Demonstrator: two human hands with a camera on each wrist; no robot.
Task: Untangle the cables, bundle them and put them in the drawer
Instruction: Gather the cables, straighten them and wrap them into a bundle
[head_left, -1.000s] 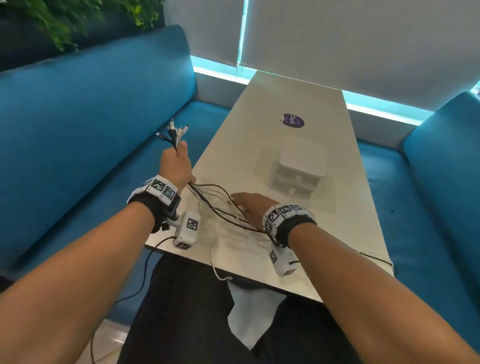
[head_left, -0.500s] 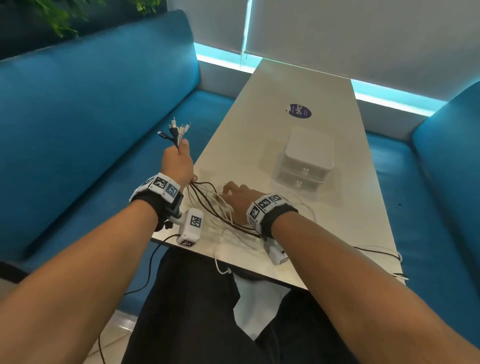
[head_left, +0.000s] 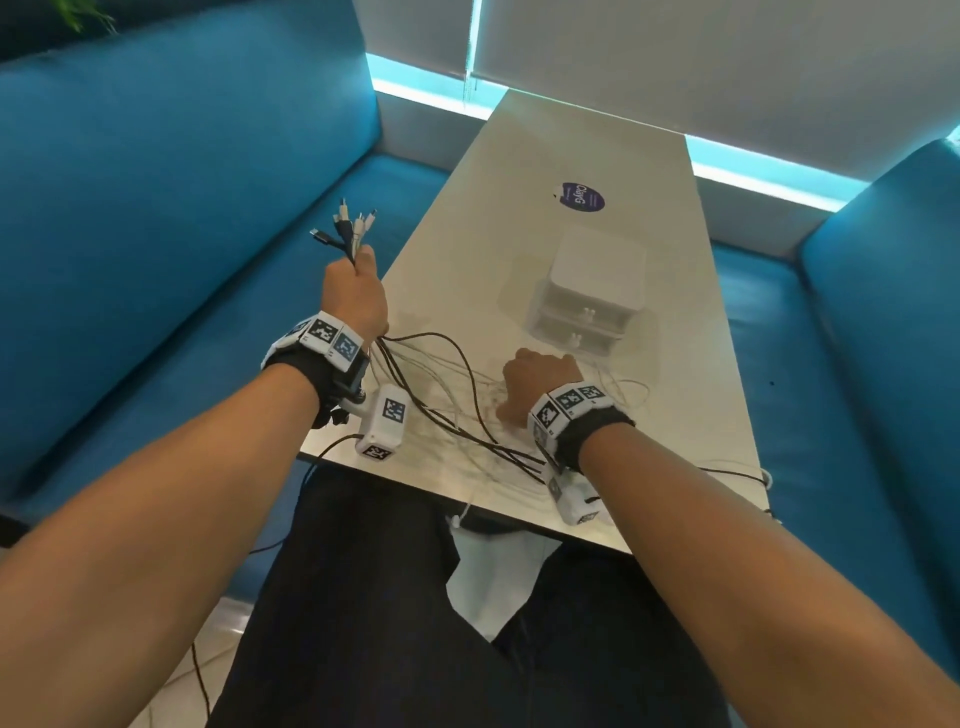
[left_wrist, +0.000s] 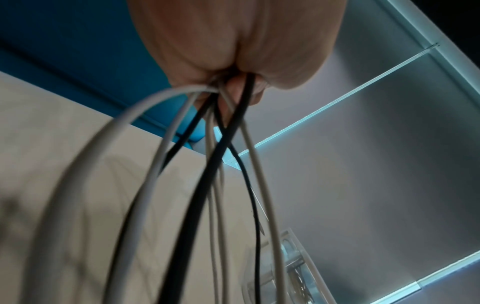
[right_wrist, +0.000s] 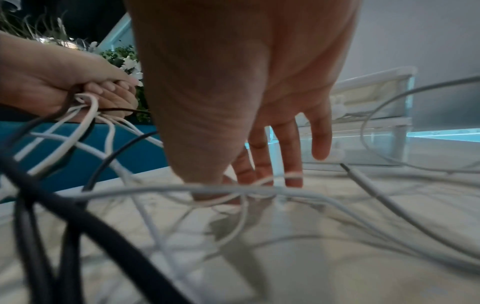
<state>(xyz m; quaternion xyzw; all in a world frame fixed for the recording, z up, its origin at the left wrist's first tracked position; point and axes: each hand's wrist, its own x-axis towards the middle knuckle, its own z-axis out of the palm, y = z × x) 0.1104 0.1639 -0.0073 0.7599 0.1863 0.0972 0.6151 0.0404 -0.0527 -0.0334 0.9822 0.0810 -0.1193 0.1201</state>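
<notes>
1. While your left hand (head_left: 355, 297) grips the plug ends (head_left: 347, 229) of the black and white cables (head_left: 441, 400) in a closed fist, held up off the left edge of the table (head_left: 519, 156), the gathering of one end looks done: the connectors fan out above your thumb.
2. Below that fist the cables run down in loose, crossing loops over the near part of the table, so I judge the untangling only partly finished. Some strands trail off the near edge, towards your lap and off to the right.
3. Your right hand (head_left: 540, 382) is spread with straight fingers, fingertips (right_wrist: 293, 181) down among the white strands on the tabletop; it presses or combs them and, as far as the wrist view shows, clasps none.
4. Bundling is still to come: no coil or tie is visible anywhere.
5. Stowing is also still to come. The small white drawer unit (head_left: 592, 291) stands just beyond your right hand, and both its drawers look closed.
</notes>
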